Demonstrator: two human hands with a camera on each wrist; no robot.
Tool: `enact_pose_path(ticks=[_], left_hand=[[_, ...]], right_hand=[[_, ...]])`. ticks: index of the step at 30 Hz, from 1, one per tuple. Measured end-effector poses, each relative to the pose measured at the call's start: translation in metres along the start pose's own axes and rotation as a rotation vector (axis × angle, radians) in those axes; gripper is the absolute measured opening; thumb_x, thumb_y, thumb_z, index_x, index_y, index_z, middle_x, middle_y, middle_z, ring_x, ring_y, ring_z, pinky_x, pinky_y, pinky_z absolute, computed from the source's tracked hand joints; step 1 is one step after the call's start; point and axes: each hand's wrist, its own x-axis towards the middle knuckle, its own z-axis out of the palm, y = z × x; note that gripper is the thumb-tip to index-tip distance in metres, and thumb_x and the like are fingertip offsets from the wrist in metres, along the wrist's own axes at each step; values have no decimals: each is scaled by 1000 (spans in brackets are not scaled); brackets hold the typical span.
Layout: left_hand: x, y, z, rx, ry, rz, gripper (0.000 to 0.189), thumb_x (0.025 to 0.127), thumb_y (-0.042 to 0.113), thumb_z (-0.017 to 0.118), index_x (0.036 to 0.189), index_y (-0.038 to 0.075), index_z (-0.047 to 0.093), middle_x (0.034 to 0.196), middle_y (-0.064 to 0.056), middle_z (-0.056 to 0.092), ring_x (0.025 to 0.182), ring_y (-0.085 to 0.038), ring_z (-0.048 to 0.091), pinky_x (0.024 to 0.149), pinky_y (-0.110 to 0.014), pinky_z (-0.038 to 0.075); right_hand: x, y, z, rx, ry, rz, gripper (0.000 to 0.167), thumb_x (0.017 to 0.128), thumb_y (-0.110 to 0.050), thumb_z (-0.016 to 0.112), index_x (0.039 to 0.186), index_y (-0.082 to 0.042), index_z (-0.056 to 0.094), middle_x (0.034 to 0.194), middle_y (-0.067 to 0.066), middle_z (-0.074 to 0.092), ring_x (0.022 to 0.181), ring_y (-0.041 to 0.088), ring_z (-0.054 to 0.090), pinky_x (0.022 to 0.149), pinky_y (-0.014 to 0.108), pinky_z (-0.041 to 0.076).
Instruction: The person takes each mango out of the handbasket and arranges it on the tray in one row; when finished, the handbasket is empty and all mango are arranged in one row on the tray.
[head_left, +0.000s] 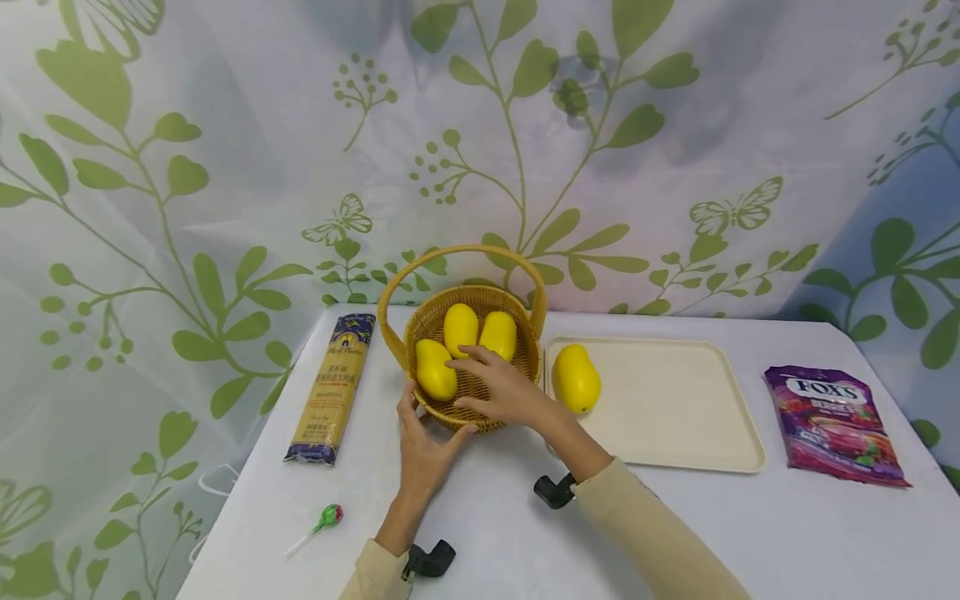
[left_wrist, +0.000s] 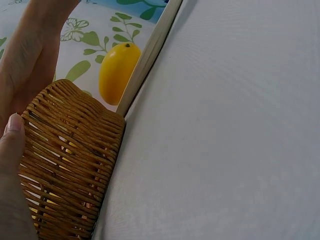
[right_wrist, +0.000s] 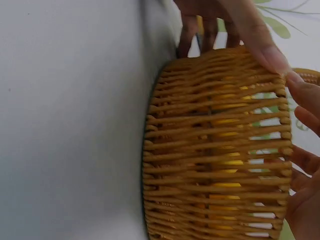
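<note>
A brown wicker basket (head_left: 472,410) with a tall arched handle holds three yellow mangoes (head_left: 435,370). My left hand (head_left: 424,450) grips it at the front left, thumb at the rim and fingers along the outer wall. In the right wrist view, the left thumb (right_wrist: 274,59) shows at the rim. Over the basket's opening reaches my right hand (head_left: 510,390), fingers spread and lightly bent beside the mangoes, with nothing in its grasp. Another mango (head_left: 577,379) lies on the left end of a cream tray (head_left: 667,408), right of the basket.
Left of the basket lies a yellow-and-blue spaghetti pack (head_left: 332,390). A green-wrapped lollipop (head_left: 327,517) is nearer the front left. A purple candy bag (head_left: 836,425) rests at the far right. Behind the white table (head_left: 510,533) hangs a leaf-patterned curtain (head_left: 300,150).
</note>
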Motion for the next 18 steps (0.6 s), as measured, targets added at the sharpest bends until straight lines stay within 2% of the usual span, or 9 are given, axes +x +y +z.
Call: enact_pose_path(ticks=[5, 11, 18], left_hand=[[0, -1, -1, -4, 7, 17, 117, 69, 34, 91, 154, 5, 16, 154, -18, 30, 132, -31, 45, 96, -46, 52], [1, -2, -2, -3, -9, -11, 120, 67, 36, 91, 155, 7, 15, 155, -14, 29, 132, -26, 45, 98, -43, 51], [0, -4, 0, -1, -13, -5, 119, 68, 37, 90, 156, 10, 15, 155, -13, 28, 132, -28, 45, 97, -44, 52]], right_hand=[[11, 0, 10, 12, -31, -45, 56, 92, -36, 69, 142, -19, 51, 152, 17, 39, 140, 32, 40, 109, 48, 43], [22, 3, 18, 15, -21, -73, 56, 92, -35, 69, 142, -18, 51, 155, 15, 36, 141, 33, 37, 111, 48, 41], [27, 8, 25, 1, -67, -33, 59, 91, -35, 70, 145, -20, 49, 158, 13, 32, 142, 35, 35, 113, 51, 37]])
